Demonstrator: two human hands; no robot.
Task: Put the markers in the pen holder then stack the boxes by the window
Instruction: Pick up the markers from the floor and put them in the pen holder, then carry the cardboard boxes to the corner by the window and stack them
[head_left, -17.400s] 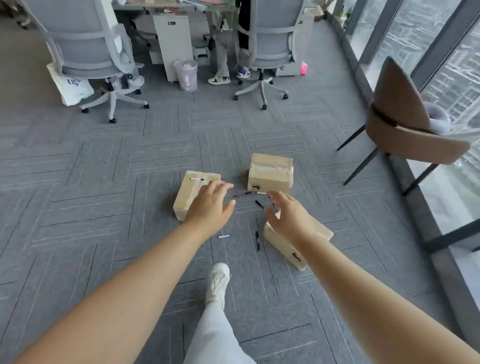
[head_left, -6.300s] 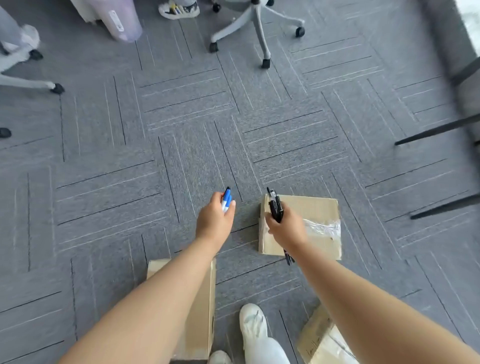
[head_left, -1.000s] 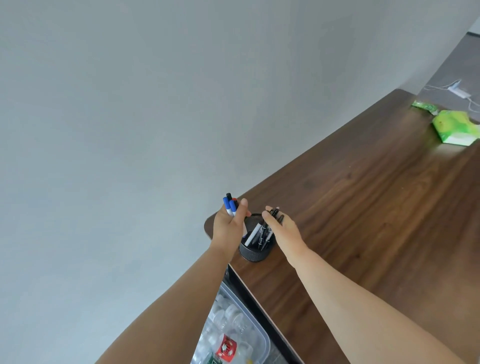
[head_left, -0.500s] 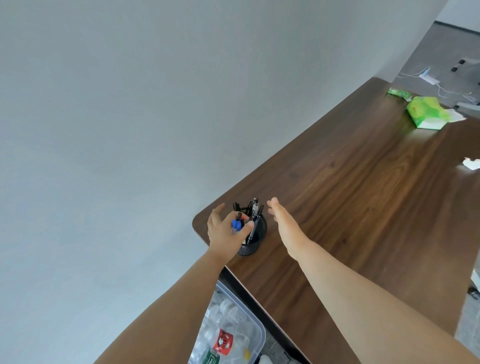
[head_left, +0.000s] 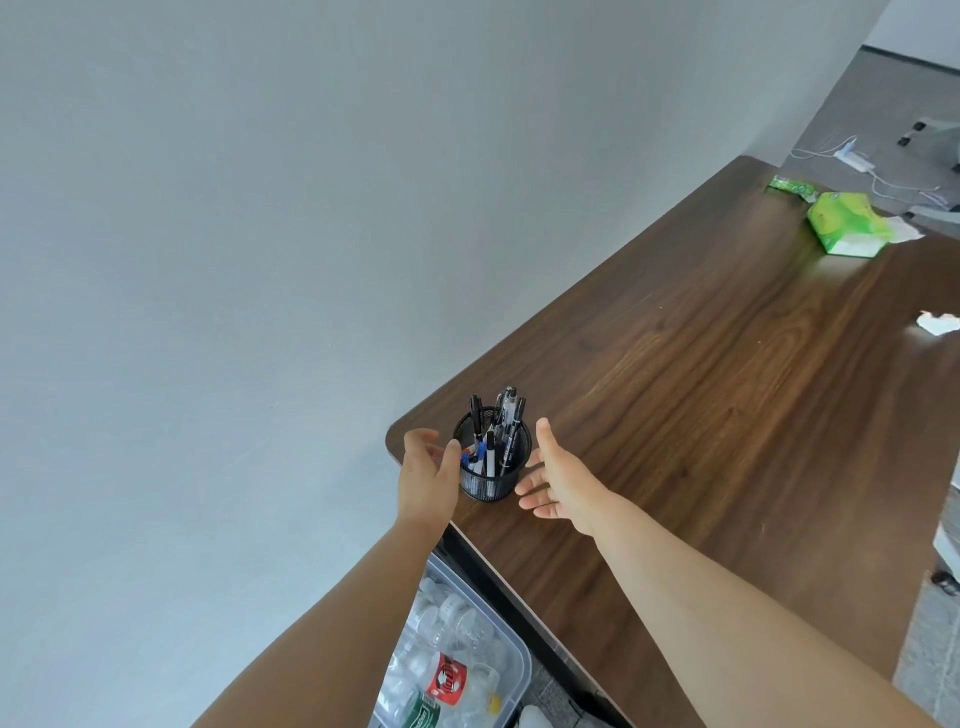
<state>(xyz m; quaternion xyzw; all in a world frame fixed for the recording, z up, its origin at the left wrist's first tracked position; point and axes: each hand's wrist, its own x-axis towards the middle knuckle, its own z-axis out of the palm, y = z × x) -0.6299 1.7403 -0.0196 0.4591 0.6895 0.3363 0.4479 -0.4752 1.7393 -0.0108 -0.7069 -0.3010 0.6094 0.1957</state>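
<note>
A black mesh pen holder (head_left: 491, 483) stands at the corner of the wooden desk (head_left: 701, 415), with markers (head_left: 508, 415) inside. The left hand (head_left: 427, 480) and right hand (head_left: 560, 480), fingers relaxed, flank it closely. A green tissue pack (head_left: 847, 231) lies well apart.

A dark wooden table (head_left: 727, 415) stands against a grey wall (head_left: 260, 208). At its far end lie a green tissue pack (head_left: 844, 231) and a small green packet (head_left: 792, 186). A crumpled white paper (head_left: 939, 322) rests at its right edge. Under its near corner sits a clear plastic bin (head_left: 519, 667) of bottles (head_left: 447, 680).
</note>
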